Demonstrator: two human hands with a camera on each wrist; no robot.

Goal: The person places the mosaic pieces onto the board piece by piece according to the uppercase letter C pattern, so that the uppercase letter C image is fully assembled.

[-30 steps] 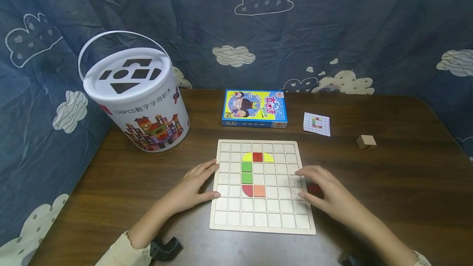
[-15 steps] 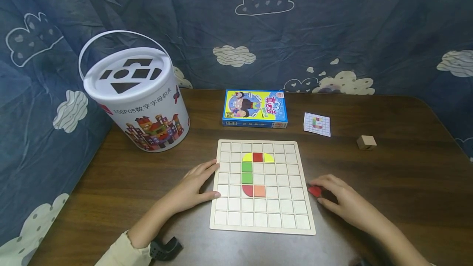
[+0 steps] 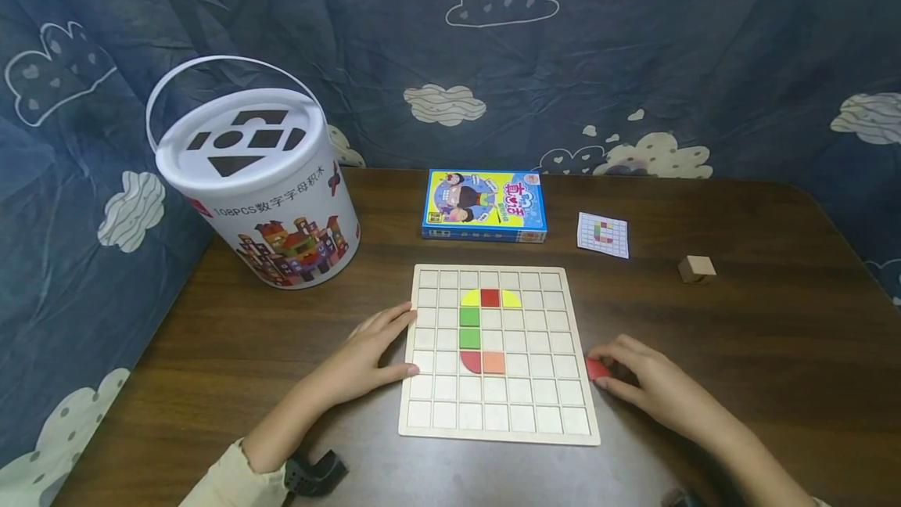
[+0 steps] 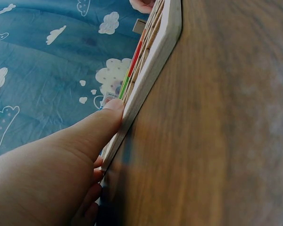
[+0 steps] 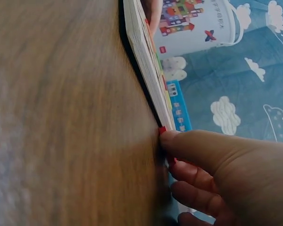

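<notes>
A pale wooden grid board [image 3: 535,390] lies on the table. Set in its squares are two yellow quarter-round tiles [image 3: 511,300], a red square tile [image 3: 490,298], two green square tiles [image 3: 469,339], a red quarter-round tile [image 3: 472,363] and an orange square tile [image 3: 494,363]. My left hand [image 3: 362,354] rests at the board's left edge, thumb and fingertips touching the rim. Beside the right edge, my right hand [image 3: 651,378] pinches a red tile [image 3: 597,368] between thumb and fingers. The fingers partly cover this tile; its full shape is hidden.
A white bucket [image 3: 324,186] with a shape-hole lid stands at the back left. Behind the board lies a blue-and-yellow box [image 3: 486,206]. To its right are a small pattern card [image 3: 603,235] and a wooden cube [image 3: 697,269]. A patterned cloth [image 3: 633,37] hangs behind the table.
My right hand has drawn back from over the board's right edge to the table beside it and taken hold of the red tile. My left hand has stayed in place.
</notes>
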